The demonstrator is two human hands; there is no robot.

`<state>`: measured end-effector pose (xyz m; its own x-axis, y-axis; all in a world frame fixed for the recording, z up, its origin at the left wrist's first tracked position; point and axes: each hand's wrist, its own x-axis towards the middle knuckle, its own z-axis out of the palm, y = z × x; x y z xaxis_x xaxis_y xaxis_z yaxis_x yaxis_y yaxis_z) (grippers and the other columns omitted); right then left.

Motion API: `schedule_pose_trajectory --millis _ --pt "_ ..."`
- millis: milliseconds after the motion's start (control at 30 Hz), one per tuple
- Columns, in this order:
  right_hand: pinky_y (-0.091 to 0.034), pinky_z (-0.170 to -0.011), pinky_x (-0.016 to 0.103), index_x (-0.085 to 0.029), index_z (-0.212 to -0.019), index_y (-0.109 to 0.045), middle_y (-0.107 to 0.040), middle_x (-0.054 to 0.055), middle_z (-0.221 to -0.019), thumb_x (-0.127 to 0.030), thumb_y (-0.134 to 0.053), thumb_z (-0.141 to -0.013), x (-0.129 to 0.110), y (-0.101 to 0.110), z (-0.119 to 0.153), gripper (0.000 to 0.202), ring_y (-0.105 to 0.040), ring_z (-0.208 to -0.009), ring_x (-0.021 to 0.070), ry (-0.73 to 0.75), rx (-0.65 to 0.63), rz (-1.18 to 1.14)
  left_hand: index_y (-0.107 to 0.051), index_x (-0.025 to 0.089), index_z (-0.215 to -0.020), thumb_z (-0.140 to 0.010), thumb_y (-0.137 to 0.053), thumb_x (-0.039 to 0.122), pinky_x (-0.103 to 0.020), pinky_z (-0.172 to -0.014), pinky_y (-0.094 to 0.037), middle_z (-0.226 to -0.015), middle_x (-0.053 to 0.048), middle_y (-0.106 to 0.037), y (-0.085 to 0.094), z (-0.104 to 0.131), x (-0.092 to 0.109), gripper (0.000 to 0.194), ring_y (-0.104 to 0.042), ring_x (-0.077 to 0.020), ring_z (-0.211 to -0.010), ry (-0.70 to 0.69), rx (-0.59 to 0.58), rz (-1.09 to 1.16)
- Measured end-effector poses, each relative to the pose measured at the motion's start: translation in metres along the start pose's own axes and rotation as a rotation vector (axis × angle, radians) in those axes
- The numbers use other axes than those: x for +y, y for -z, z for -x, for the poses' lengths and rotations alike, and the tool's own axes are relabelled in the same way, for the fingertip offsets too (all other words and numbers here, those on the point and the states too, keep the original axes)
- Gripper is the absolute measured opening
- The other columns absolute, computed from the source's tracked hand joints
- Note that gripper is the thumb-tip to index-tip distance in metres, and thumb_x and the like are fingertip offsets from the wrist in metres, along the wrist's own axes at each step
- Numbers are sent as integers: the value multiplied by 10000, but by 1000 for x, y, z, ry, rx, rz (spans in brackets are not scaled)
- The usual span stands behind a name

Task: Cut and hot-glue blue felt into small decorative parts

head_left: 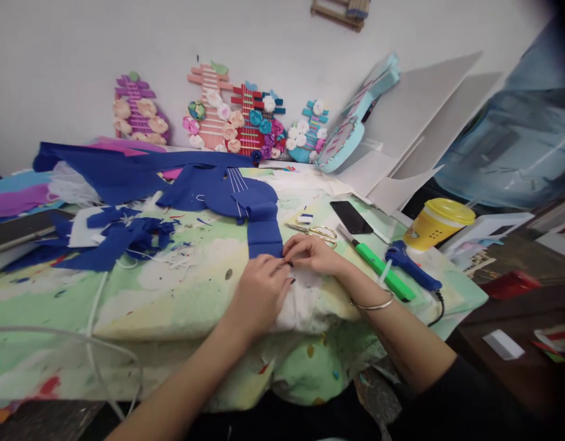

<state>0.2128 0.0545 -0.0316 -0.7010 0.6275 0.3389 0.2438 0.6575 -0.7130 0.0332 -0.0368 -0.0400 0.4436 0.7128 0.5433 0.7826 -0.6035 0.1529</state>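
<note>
A dark blue craft guitar, covered in felt-like material, lies with its neck end toward me. Thin white strings cross its body. My left hand is at the near end of the neck, fingers curled over its edge. My right hand meets it there, thumb and index finger pinched together at the corner. Something small and pale shows between the fingertips, too small to make out. Just beyond the right hand, gold-handled scissors lie on the table.
Right of my hands lie a black phone, a green cutter and a blue glue gun, near a yellow-lidded cup. Blue scraps and a white cable are at left. Decorated guitars lean against the wall.
</note>
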Motion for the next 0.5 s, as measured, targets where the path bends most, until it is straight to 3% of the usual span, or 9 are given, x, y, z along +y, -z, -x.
schedule_pose_trajectory --millis 100,200,333,500 --pt "-477 -815 309 -185 -784 -733 -657 41 -871 -130 -662 -727 -2 0 -1 106 -611 -847 159 -32 -2 -11 -661 103 -960 -851 -543 158 -408 -781 -480 -982 -142 -623 -6 -3 18 170 -548 -262 -884 187 9 -110" --pt "-473 -814 304 -175 -805 -711 -657 41 -858 -113 -684 -697 -7 -2 -2 127 -608 -852 167 -68 16 23 -635 100 -915 -824 -594 173 -389 -731 -471 -928 -132 -588 -9 -5 22 125 -533 -260 -835 355 -26 -169" --pt "-463 -813 313 -172 -842 -692 -653 47 -897 -94 -705 -657 -13 -3 -2 201 -596 -858 177 -89 52 157 -598 132 -825 -861 -506 114 -384 -700 -442 -806 -94 -575 -9 -4 13 101 -496 -251 -762 350 -148 -140" --pt "-455 -786 304 -177 -801 -693 -651 48 -876 -139 -710 -696 -19 -4 -1 112 -588 -851 175 -127 62 212 -548 153 -769 -856 -427 26 -352 -662 -408 -762 -69 -556 -12 0 1 196 -478 -229 -728 275 -161 -42"
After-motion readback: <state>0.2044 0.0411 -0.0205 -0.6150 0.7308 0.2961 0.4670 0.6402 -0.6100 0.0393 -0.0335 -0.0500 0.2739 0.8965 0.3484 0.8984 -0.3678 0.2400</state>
